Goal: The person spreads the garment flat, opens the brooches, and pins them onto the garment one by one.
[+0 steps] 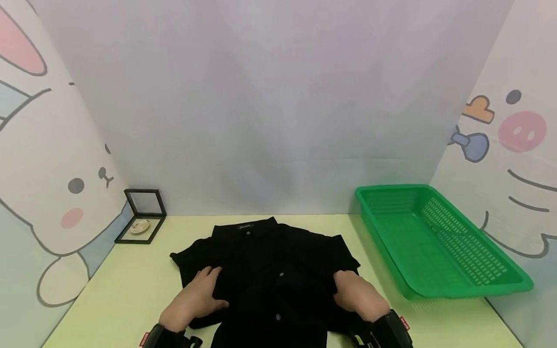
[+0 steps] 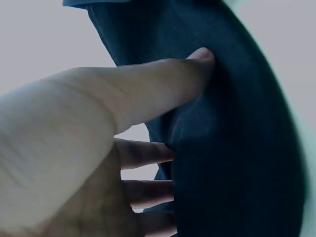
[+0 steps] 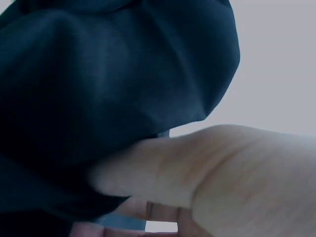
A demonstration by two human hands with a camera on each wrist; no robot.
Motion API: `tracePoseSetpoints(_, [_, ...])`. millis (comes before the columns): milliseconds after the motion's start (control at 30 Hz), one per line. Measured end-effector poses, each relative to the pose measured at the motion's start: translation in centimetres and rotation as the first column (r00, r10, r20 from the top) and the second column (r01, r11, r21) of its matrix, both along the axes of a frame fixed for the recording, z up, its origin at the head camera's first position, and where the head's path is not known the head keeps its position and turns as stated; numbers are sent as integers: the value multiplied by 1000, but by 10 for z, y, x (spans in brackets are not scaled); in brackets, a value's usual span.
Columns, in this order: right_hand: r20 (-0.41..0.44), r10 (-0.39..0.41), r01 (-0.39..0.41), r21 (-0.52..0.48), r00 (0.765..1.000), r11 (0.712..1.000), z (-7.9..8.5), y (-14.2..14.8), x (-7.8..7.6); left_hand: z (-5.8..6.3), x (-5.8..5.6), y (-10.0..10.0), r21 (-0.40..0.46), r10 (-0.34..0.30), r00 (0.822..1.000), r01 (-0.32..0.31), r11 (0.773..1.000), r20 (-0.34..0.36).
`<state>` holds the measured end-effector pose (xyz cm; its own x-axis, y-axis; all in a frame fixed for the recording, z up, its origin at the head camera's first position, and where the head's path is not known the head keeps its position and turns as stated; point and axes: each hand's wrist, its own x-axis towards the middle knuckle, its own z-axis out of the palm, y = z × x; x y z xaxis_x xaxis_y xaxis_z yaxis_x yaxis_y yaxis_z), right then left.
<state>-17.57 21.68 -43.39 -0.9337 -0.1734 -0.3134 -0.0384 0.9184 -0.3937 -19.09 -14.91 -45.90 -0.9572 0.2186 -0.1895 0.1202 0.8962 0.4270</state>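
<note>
A black button-up shirt lies front up on the pale yellow tabletop, its collar towards the back wall. My left hand is at the shirt's left side. In the left wrist view its thumb lies over the dark cloth, while the other fingertips pass out of sight behind the cloth's edge. On the shirt's right side, my right hand grips the fabric with bent fingers. The right wrist view shows its thumb tucked into a fold, with most fingertips hidden by the cloth.
A green plastic basket stands on the right of the table. At the back left is an opened black-framed clear case with a small pale round object inside. Cartoon-printed panels flank both sides, and a plain pale wall closes the back.
</note>
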Motion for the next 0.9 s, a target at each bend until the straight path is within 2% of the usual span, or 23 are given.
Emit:
tracePoseSetpoints(100, [-21, 14, -14, -38, 1000, 999, 4, -2, -1, -1, -6, 4, 2, 7, 999, -7, 1000, -34])
tracePoseSetpoints(167, [-55, 17, -20, -64, 998, 998, 7, -4, 1, -1, -7, 8, 5, 42, 996, -42, 999, -80])
tracePoseSetpoints(267, [-128, 3, -16, -94, 992, 995, 11, -5, 3, -1, -4, 14, 25, 112, 981, -109, 994, -157])
tracePoseSetpoints(367, [-200, -49, 23, -128, 979, 992, 16, -2, 3, 2, -1, 17, 92, 167, 960, -150, 984, -223])
tracePoseSetpoints(500, [-310, -96, 51, -152, 946, 987, 26, 7, 2, 14, 1, 10, 166, 215, 940, -175, 970, -265])
tracePoseSetpoints(567, [-357, -107, 54, -154, 928, 987, 33, 12, 2, 22, 1, 4, 181, 233, 936, -189, 965, -265])
tracePoseSetpoints(767, [-362, -158, 83, -214, 919, 973, 57, 21, 10, 47, 4, -18, 197, 246, 939, -201, 959, -240])
tracePoseSetpoints(900, [-391, -172, 80, -240, 904, 967, 67, 24, 16, 61, 9, -31, 186, 250, 933, -206, 961, -260])
